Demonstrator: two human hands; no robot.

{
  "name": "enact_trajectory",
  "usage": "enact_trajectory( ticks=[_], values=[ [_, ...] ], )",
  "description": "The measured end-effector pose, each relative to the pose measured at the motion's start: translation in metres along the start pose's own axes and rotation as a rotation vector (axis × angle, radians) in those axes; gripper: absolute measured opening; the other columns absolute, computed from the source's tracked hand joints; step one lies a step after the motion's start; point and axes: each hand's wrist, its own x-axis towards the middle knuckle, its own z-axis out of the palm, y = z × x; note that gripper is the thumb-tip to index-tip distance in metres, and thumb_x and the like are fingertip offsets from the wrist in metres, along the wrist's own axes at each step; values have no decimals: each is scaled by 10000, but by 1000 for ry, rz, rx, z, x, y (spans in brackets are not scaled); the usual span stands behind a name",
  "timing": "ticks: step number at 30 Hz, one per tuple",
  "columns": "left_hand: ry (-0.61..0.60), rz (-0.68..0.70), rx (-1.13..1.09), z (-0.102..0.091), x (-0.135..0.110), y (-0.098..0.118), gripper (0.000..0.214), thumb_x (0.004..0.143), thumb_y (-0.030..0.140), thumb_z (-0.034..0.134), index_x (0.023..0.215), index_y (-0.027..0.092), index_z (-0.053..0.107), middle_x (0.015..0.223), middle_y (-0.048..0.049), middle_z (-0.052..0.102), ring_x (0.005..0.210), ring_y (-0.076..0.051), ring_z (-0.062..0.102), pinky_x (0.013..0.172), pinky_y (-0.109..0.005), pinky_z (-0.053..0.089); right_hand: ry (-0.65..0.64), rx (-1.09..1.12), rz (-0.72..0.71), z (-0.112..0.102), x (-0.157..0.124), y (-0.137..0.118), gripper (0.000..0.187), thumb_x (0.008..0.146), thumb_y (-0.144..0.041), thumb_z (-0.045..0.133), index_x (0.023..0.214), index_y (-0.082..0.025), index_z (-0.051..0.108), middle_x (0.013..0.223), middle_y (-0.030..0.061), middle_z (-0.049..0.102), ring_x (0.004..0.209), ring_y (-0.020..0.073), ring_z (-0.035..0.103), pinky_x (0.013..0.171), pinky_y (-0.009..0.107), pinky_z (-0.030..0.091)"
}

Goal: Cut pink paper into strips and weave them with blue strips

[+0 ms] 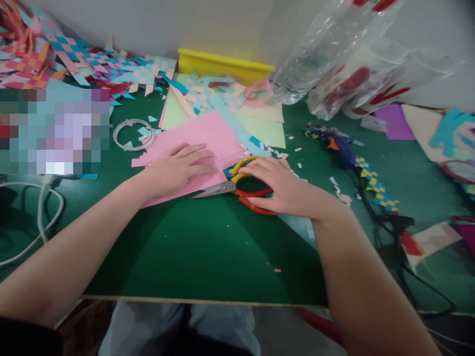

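Observation:
My left hand [176, 170] lies flat with fingers stretched out on sheets of pink paper [211, 129], pressing them to the table. At the paper's right edge, my right hand [284, 185] grips a pair of scissors [218, 189] with red and yellow handles. The blades point left, near the lower edge of the pink sheets, and look slightly apart. Part of the handles is hidden by my fingers. Small paper scraps [267, 148] lie just beyond my right hand.
A tape roll [132, 134] sits left of the pink paper. Woven paper strips [100, 62] pile up at the back left, before a yellow tray [222, 64]. Plastic-wrapped cups [371, 79] stand back right. A white cable [42, 217] and a black cable [371, 198] flank the green table [208, 262].

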Motion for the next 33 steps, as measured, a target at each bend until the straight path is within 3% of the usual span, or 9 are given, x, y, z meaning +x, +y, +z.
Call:
enact_trajectory(
  ticks=[9, 15, 18, 21, 26, 30, 33],
  values=[
    [7, -6, 41, 0, -1, 2, 467, 998, 127, 358, 1420, 277, 488, 1596, -28, 324, 1509, -225, 163, 1221, -500, 134, 8, -7, 1, -3, -3, -5, 426, 815, -412, 598, 1220, -284, 567, 1231, 88, 613, 1251, 338, 501, 1012, 543, 349],
    [173, -105, 80, 6, 6, 23, 408, 995, 133, 358, 1375, 182, 497, 1509, -102, 448, 1454, -252, 301, 1206, -532, 198, 21, -19, 31, -8, -12, -3, 384, 792, -432, 619, 1158, -319, 594, 1234, 60, 634, 1227, 328, 533, 995, 531, 363],
    [224, -166, 73, 4, 10, 30, 341, 1018, 203, 343, 1263, 145, 574, 1404, -128, 544, 1406, -263, 377, 1196, -528, 234, 1, 4, 61, -10, -16, 4, 390, 776, -417, 629, 1154, -325, 592, 1249, 51, 632, 1221, 322, 545, 997, 535, 364],
    [197, -125, 47, -1, 8, 25, 331, 1025, 284, 373, 1192, 179, 638, 1350, -99, 580, 1398, -270, 378, 1191, -512, 246, -2, 17, 85, -11, -18, 10, 388, 757, -415, 632, 1134, -327, 603, 1237, 46, 638, 1207, 332, 554, 984, 544, 375],
    [149, -37, 29, -1, -5, 5, 384, 1033, 347, 356, 1309, 234, 599, 1459, -83, 488, 1433, -269, 312, 1170, -467, 289, 4, 12, 75, -9, -16, 9, 378, 758, -410, 631, 1124, -319, 602, 1246, 45, 639, 1213, 328, 547, 988, 522, 370],
    [137, -24, 45, 2, -6, 4, 421, 1031, 264, 362, 1437, 218, 464, 1498, -97, 452, 1455, -260, 278, 1191, -481, 240, -10, -6, 79, -7, -13, 3, 370, 764, -420, 615, 1110, -286, 604, 1232, 49, 648, 1181, 319, 560, 973, 494, 371],
    [130, -6, 36, 1, -4, 8, 443, 1013, 171, 377, 1440, 259, 457, 1508, -68, 449, 1464, -235, 269, 1211, -488, 193, -27, -18, 76, -4, -10, -2, 371, 777, -425, 612, 1114, -272, 589, 1215, 56, 653, 1149, 318, 558, 967, 496, 364]
  ],
)
